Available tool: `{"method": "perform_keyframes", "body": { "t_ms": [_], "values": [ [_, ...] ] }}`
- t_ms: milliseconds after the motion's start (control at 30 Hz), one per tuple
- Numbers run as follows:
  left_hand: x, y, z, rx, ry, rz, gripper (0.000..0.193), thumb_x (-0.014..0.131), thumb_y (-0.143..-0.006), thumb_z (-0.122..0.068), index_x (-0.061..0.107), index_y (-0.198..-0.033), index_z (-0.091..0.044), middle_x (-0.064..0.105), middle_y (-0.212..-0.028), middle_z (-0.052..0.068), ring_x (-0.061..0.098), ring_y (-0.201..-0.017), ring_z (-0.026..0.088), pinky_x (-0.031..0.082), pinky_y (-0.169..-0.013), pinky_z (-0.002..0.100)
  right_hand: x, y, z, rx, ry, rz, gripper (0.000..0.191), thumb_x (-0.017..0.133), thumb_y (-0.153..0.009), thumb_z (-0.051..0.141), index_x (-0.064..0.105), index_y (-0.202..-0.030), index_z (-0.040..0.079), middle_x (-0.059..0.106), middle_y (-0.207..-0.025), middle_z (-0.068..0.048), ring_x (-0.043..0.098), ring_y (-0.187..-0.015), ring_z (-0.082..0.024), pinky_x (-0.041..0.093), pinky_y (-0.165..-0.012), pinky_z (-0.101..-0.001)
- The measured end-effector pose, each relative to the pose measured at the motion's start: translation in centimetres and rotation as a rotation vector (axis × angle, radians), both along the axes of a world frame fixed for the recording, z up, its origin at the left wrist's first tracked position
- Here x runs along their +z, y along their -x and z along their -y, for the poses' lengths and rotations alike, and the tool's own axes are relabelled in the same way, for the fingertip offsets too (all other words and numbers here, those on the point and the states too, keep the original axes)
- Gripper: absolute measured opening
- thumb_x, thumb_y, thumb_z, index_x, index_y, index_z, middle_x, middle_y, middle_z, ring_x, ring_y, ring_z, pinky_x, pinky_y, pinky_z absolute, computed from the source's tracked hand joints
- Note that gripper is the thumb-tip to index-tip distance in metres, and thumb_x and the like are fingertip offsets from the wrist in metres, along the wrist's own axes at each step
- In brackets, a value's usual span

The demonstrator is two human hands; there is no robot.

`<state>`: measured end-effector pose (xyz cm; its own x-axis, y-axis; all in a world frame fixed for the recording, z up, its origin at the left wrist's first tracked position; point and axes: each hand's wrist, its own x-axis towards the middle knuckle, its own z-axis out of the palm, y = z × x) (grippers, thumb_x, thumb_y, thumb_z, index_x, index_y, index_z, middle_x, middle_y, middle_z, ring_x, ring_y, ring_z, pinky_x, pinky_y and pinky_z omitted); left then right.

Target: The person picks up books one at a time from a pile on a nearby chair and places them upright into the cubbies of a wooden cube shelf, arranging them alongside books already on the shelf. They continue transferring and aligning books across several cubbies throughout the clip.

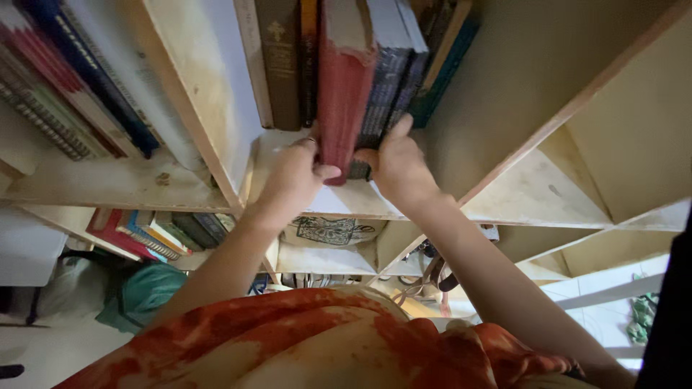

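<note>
So the person's standing right up against a pale wooden bookshelf with both arms stretched up to one cubby. The left hand is clamped on the bottom of a red book, thumb pressed against its lower corner, and there's a ring on one finger. The right hand is on the other side of that same red book, fingers curled in against the dark blue books right next to it, so it's gripping too, though I can't tell exactly which spine it has hold of. The red book stands upright in the row, sticking out a bit further than its neighbours, with a brown book just to its left.

Next cubby over to the left has more books leaning at an angle. Below that there's another row of colourful books. The person's wearing an orange and cream patterned top. A green bag sits on the floor down to the left.
</note>
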<state>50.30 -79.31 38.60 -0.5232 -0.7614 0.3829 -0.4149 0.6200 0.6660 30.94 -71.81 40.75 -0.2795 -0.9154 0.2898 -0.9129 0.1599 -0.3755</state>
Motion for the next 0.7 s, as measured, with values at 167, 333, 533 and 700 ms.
{"method": "perform_keyframes", "body": {
  "t_ms": [167,333,533,700],
  "values": [
    [-0.6,0.2,1.2,0.04,-0.026,-0.145,0.047,0.076,-0.082,-0.012,0.064,-0.125,0.003,0.075,-0.098,0.021,0.076,-0.088,0.032,0.058,-0.074,0.042,1.3,-1.1,1.4,0.008,-0.005,0.009,0.086,0.074,-0.093,0.031,0.021,-0.135,-0.022,0.066,-0.087,-0.037,0.067,-0.081,-0.053,0.056,-0.068,-0.0536],
    [-0.3,0.1,0.7,0.221,0.263,0.088,0.042,0.088,-0.086,-0.03,0.074,-0.096,0.008,0.073,-0.083,0.024,0.071,-0.078,0.038,0.055,-0.072,0.044,4.2,-0.8,0.1,0.06,-0.111,0.158,0.073,0.07,-0.096,0.029,0.03,-0.133,-0.019,0.071,-0.076,-0.029,0.074,-0.068,-0.04,0.057,-0.059,-0.0454],
    [-0.2,0.1,-0.2,0.189,0.113,-0.112,0.022,0.066,-0.087,0.0,0.073,-0.106,0.007,0.073,-0.085,0.021,0.077,-0.078,0.029,0.059,-0.068,0.037,4.8,-0.9,-1.0,0.139,-0.039,0.167,0.037,0.066,-0.102,0.02,0.046,-0.106,-0.011,0.067,-0.067,-0.024,0.073,-0.061,-0.034,0.056,-0.054,-0.0434],
    [-0.4,1.6,1.9,0.249,0.037,0.01,0.017,0.058,-0.092,0.0,0.071,-0.102,0.006,0.075,-0.087,0.02,0.076,-0.08,0.029,0.057,-0.068,0.041,3.3,0.3,1.9,0.015,-0.084,0.145,0.039,0.071,-0.096,0.018,0.047,-0.107,-0.011,0.066,-0.071,-0.027,0.074,-0.067,-0.036,0.059,-0.056,-0.0443]
  ]
}}
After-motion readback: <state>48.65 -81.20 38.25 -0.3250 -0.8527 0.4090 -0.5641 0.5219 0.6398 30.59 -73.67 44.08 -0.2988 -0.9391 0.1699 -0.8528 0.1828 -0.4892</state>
